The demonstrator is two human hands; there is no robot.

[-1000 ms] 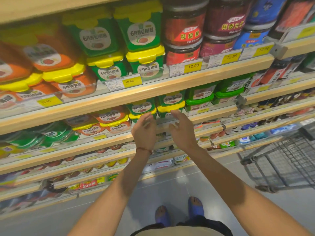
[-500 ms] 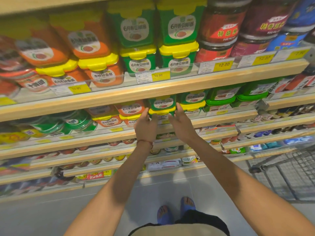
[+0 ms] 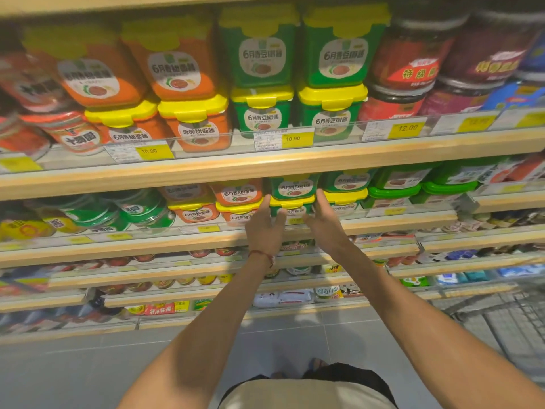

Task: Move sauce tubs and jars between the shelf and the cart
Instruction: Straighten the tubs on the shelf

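Tub: green tub [image 3: 292,208], yellow lid, label blurred, lower of a stack of two on the second shelf [image 3: 398,224].
Hands: left hand [image 3: 265,231] and right hand [image 3: 326,230], fingers nearly straight, flank its sides.
Top-shelf labels: "6月香豆瓣酱".
Price tags [image 3: 293,138]: "10.90", "12.00".
Cart [image 3: 507,326]: lower right.

I find little room on the second shelf: the green tub [image 3: 292,206] is packed into its row, with an orange tub [image 3: 239,215] just beside it on the left, a neighbouring green tub [image 3: 343,202] just beside it on the right, and an upper tub [image 3: 295,187] stacked on top. My left hand [image 3: 265,228] and right hand [image 3: 324,225] fill the narrow slots at its sides, fingers straight. The shelf board [image 3: 265,169] above hangs low over the stack, and a clear front rail [image 3: 389,212] crosses the row's base. Nearer me the floor [image 3: 295,340] lies open; the cart [image 3: 513,323] stands well to the right.
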